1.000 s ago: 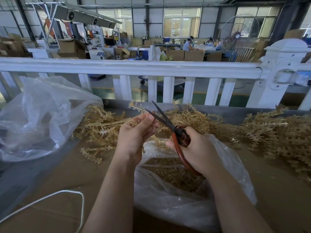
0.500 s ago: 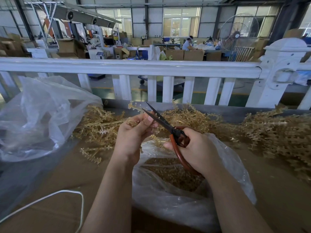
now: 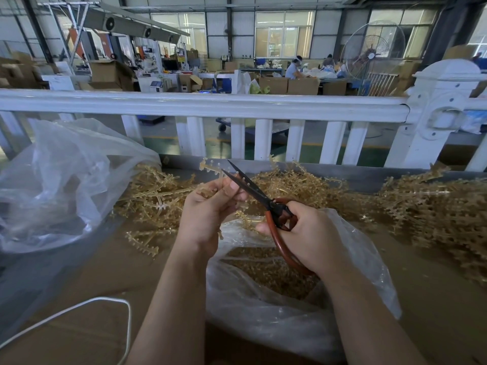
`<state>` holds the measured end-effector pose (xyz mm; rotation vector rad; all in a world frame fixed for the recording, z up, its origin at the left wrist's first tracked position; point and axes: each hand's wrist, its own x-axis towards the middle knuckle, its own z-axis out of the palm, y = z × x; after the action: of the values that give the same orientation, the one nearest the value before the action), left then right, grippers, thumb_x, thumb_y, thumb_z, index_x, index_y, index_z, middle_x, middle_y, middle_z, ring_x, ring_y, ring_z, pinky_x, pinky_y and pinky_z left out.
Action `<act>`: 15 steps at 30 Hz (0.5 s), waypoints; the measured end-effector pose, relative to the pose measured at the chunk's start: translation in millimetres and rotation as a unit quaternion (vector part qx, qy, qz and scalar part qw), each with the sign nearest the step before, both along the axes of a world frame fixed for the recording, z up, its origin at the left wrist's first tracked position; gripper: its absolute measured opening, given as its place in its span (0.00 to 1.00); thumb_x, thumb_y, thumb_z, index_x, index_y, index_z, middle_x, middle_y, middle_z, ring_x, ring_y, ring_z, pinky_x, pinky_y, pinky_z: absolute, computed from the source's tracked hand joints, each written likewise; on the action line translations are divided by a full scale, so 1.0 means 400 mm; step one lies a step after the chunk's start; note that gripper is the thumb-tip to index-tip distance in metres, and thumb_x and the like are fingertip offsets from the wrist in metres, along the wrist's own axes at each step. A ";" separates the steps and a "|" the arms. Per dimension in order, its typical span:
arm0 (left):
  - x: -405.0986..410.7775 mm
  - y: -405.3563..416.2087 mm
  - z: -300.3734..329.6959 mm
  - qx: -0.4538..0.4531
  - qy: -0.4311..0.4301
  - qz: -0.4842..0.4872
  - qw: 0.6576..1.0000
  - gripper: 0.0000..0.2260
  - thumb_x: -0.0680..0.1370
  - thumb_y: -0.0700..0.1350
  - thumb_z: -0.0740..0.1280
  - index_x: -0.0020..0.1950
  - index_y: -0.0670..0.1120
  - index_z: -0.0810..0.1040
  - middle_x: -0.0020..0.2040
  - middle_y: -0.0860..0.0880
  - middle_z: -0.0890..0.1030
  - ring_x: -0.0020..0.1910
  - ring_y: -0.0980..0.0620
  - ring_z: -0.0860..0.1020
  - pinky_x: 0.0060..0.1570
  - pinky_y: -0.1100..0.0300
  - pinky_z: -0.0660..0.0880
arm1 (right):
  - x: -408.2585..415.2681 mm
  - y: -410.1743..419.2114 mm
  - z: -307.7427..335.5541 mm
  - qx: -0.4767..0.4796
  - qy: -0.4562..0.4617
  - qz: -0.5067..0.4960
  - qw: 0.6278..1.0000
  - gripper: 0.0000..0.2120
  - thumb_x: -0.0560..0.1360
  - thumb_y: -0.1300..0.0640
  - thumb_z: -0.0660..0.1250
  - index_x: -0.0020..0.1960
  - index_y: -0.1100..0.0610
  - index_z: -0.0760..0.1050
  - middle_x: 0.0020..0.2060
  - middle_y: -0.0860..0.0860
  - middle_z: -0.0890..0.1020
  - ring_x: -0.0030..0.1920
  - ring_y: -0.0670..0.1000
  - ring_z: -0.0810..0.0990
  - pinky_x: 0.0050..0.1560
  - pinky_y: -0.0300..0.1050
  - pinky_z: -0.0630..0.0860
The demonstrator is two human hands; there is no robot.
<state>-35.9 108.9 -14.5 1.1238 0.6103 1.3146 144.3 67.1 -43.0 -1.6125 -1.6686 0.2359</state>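
Note:
My left hand [image 3: 208,209] pinches a thin tan plastic sprue strip [image 3: 209,166] whose toothed end sticks up past my fingers. My right hand [image 3: 308,235] grips red-handled scissors [image 3: 274,219]; their dark blades lie slightly parted across the strip just above my left fingertips. Below both hands sits a clear plastic bag [image 3: 290,306] holding small tan cut pieces.
Heaps of tan sprue strips [image 3: 434,214] cover the back and right of the brown table [image 3: 92,325]. A crumpled clear bag [image 3: 60,185] lies at the left, a white cord [image 3: 105,301] at the front left. A white railing [image 3: 210,104] runs behind the table.
The scissors and both hands have shifted slightly left and up, and the blades have narrowed around the strip. More of the strip's toothed end now shows above my left fingers.

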 end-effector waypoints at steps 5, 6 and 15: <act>-0.005 0.001 0.002 0.000 0.007 0.002 1.000 0.04 0.72 0.44 0.71 0.38 0.47 0.85 0.36 0.47 0.82 0.37 0.54 0.79 0.42 0.65 0.79 | 0.001 0.000 0.001 0.001 -0.004 -0.003 1.000 0.34 0.57 0.18 0.59 0.43 0.45 0.78 0.33 0.37 0.81 0.36 0.36 0.79 0.31 0.29 0.68; -0.007 0.001 0.002 -0.001 0.012 0.002 1.000 0.04 0.72 0.44 0.71 0.38 0.47 0.84 0.36 0.46 0.82 0.37 0.54 0.80 0.42 0.65 0.79 | 0.000 0.000 0.002 0.002 -0.012 -0.006 1.000 0.34 0.57 0.18 0.58 0.43 0.45 0.78 0.33 0.37 0.80 0.36 0.36 0.78 0.30 0.29 0.67; -0.003 -0.004 0.004 -0.026 0.035 0.006 0.999 0.02 0.68 0.43 0.73 0.38 0.45 0.83 0.36 0.44 0.83 0.37 0.52 0.82 0.44 0.62 0.80 | 0.003 -0.001 0.002 0.021 -0.042 -0.014 0.999 0.37 0.59 0.16 0.55 0.47 0.45 0.77 0.37 0.37 0.81 0.37 0.36 0.78 0.33 0.31 0.70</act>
<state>-37.1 107.4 -12.8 1.1284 0.7008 1.2666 145.7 66.8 -42.0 -1.6329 -1.7022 0.1190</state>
